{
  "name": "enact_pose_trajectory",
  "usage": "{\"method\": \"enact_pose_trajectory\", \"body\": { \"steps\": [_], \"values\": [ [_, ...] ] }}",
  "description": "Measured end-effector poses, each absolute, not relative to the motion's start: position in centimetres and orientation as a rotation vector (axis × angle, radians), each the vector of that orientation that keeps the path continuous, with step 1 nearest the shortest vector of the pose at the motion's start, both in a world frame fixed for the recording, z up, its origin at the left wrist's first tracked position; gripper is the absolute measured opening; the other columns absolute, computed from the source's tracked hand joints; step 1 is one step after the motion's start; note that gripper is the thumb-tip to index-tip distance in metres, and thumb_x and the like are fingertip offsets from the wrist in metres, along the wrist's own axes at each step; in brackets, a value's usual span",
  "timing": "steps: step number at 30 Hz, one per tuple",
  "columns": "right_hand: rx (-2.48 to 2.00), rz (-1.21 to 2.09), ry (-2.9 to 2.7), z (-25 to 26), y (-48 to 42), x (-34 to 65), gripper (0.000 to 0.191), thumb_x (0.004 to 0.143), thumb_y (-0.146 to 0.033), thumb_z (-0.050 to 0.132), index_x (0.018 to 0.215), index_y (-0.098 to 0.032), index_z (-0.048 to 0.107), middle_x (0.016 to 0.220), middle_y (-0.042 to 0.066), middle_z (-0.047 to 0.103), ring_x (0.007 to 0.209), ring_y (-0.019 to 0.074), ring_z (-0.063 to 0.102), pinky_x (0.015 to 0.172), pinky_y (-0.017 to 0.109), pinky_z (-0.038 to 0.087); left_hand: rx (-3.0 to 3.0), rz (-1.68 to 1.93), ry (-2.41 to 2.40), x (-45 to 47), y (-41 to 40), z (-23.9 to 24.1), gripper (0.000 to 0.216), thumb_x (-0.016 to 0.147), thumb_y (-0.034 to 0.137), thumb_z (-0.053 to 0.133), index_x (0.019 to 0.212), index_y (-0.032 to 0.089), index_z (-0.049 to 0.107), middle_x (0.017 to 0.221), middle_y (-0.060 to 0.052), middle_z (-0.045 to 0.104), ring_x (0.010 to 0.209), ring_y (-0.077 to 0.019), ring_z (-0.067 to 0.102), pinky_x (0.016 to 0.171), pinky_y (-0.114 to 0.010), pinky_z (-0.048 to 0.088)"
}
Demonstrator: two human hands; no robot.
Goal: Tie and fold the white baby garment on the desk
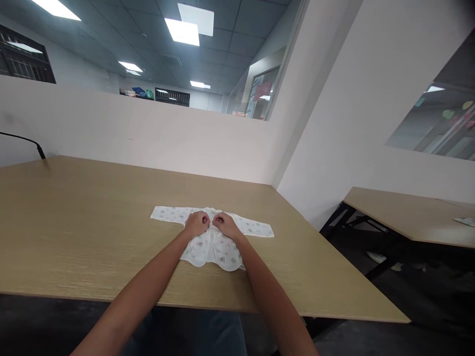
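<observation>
A small white baby top with a scattered print lies on the table, long sleeves spread to both sides and its scalloped hem toward me. On its upper middle, just below the neckline, my left hand is closed, fingers curled in a pinch at the front opening. Close beside it, my right hand pinches the other side of the opening the same way. A narrow gap separates the two hands. The cloth is gathered into creases beneath them. My fingertips are mostly hidden by the curled hands.
The wooden table meets a low white wall at the back, with a window above. A black cable rests at the far left. Past the right edge, a second table stands lower on dark legs.
</observation>
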State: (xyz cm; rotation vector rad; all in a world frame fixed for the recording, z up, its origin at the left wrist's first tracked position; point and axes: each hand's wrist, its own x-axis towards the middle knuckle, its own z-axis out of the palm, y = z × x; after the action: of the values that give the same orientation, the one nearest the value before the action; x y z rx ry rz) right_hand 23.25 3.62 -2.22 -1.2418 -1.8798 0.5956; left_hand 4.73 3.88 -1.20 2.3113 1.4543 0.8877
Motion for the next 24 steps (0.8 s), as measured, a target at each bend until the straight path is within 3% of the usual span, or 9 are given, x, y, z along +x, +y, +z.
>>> {"method": "enact_pose_trajectory", "body": {
  "steps": [6,9,15,19,24],
  "values": [
    [-1.378,0.593,-1.753,-2.4,4.0,22.7,0.008,0.075,-0.023,0.063,0.077,-0.017,0.068,0.078,0.002,0.064,0.073,0.0163,0.057,0.073,0.028,0.046,2.326,0.896,1.512,4.8,3.7,-1.2,0.010,0.080,0.023,0.063,0.085,0.022,0.071,0.084,-0.002,0.069,0.083,-0.0163,0.062,0.083,-0.028,0.044],
    [-1.293,0.512,-1.819,-2.3,3.5,22.8,0.011,0.077,-0.019,0.062,0.083,-0.017,0.070,0.084,0.003,0.067,0.078,0.0167,0.059,0.076,0.028,0.047,2.379,0.891,1.474,4.7,3.3,-0.8,0.014,0.083,0.023,0.062,0.092,0.024,0.072,0.086,-0.001,0.069,0.084,-0.0161,0.061,0.084,-0.028,0.044],
    [-1.136,0.404,-2.032,-1.2,0.5,24.0,0.018,0.081,-0.017,0.065,0.094,-0.020,0.076,0.098,0.005,0.071,0.095,0.0193,0.062,0.089,0.031,0.047,2.456,1.029,1.378,3.7,1.2,0.1,0.018,0.088,0.024,0.057,0.089,0.022,0.075,0.086,-0.004,0.070,0.085,-0.0173,0.062,0.086,-0.030,0.043],
    [-1.152,0.423,-2.009,-0.7,-1.4,24.2,0.009,0.083,-0.021,0.068,0.088,-0.019,0.075,0.088,0.003,0.070,0.081,0.0163,0.061,0.076,0.027,0.046,2.392,1.029,1.233,2.7,0.4,-0.5,0.016,0.084,0.027,0.061,0.084,0.021,0.076,0.082,-0.002,0.070,0.077,-0.0145,0.061,0.073,-0.025,0.043],
    [-1.172,0.479,-2.049,-0.7,-1.8,23.5,0.007,0.082,-0.021,0.068,0.081,-0.017,0.075,0.080,0.003,0.069,0.074,0.0146,0.058,0.069,0.024,0.044,2.326,0.876,1.172,2.2,1.0,-1.3,0.014,0.080,0.028,0.065,0.082,0.021,0.077,0.084,-0.001,0.072,0.077,-0.0138,0.062,0.072,-0.023,0.043]
  ]
}}
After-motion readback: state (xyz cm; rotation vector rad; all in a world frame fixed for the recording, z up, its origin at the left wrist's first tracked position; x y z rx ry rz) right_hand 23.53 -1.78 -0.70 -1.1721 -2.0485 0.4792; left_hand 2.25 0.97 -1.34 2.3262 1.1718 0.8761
